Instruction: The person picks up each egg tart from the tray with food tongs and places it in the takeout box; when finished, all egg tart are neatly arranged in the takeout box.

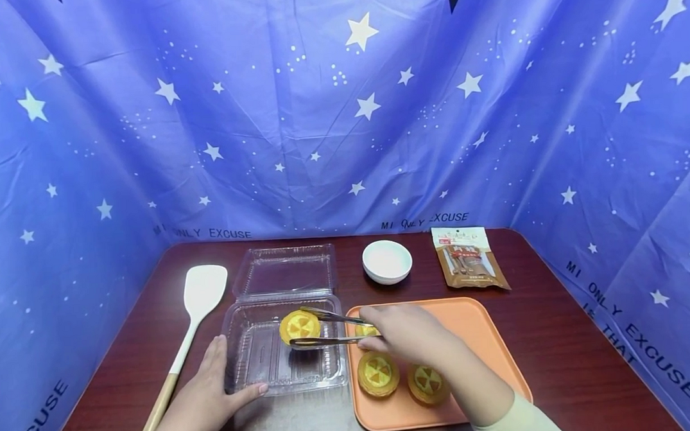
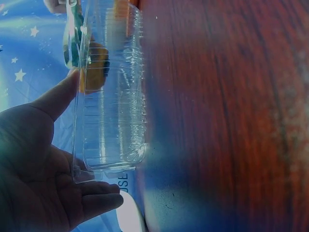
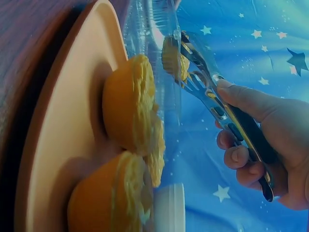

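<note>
My right hand (image 1: pixel 408 335) grips metal tongs (image 1: pixel 333 340), whose arms reach left over the clear plastic container (image 1: pixel 253 367). Between the tong tips is an egg tart (image 1: pixel 300 328) with a yellow patterned top; the right wrist view shows this tart (image 3: pixel 172 55) pinched at the container's rim height. At the container's front left corner rests my left hand (image 1: pixel 205 392), thumb along the front edge and straight fingers beside the left wall. More tarts sit on the orange tray (image 1: pixel 490 350): two in front, one tart (image 1: pixel 366 330) partly hidden behind the tongs.
The container's lid (image 1: pixel 290 272) lies folded back behind it. A white spatula (image 1: pixel 205 289) with a wooden handle lies at the left. Toward the back stand a white bowl (image 1: pixel 387 262) and a brown snack packet (image 1: pixel 470 261). A starry blue curtain (image 1: pixel 317 114) surrounds the table.
</note>
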`<state>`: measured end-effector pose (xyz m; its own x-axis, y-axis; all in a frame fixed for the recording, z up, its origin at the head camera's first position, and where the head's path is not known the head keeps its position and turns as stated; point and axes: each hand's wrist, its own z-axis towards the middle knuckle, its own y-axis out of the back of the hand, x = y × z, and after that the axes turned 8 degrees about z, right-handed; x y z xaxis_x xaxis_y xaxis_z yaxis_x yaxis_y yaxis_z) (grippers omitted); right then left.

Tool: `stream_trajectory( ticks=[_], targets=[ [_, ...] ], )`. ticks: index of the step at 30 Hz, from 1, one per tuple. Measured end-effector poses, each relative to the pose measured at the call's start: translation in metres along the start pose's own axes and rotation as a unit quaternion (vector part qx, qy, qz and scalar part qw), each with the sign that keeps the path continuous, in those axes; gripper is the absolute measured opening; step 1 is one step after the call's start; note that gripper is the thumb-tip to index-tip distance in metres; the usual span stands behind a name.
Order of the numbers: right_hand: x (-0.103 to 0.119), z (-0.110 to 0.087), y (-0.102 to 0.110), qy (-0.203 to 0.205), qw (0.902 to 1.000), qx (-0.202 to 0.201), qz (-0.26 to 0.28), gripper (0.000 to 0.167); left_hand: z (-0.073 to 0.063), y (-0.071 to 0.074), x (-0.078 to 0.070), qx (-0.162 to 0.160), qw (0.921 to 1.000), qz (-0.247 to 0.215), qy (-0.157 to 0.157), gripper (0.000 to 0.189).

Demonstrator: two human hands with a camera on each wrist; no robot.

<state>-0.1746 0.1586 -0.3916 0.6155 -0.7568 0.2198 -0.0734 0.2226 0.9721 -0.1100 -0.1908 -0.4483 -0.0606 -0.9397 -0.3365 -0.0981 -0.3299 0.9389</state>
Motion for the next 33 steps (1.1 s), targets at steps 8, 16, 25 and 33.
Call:
stream_trajectory(
  ticks=[8,16,25,33],
  targets=[
    [0.012,0.021,-0.006,0.018,0.9989,0.024,-0.037,0.035,-0.001,0.001,0.001,0.012,0.9999,-0.002,0.005,0.133],
    [0.019,0.038,-0.016,0.019,0.997,0.047,-0.058,0.038,0.0,0.001,0.001,0.0,1.0,-0.002,0.0,0.132],
    [0.018,0.037,-0.017,0.004,0.9962,0.062,-0.061,0.042,0.001,0.001,0.001,0.003,1.0,-0.002,-0.006,0.131],
    [0.018,0.035,-0.016,0.016,0.9959,0.057,-0.068,0.037,0.002,0.0,0.001,0.015,0.9999,0.002,-0.001,0.131]
  ],
)
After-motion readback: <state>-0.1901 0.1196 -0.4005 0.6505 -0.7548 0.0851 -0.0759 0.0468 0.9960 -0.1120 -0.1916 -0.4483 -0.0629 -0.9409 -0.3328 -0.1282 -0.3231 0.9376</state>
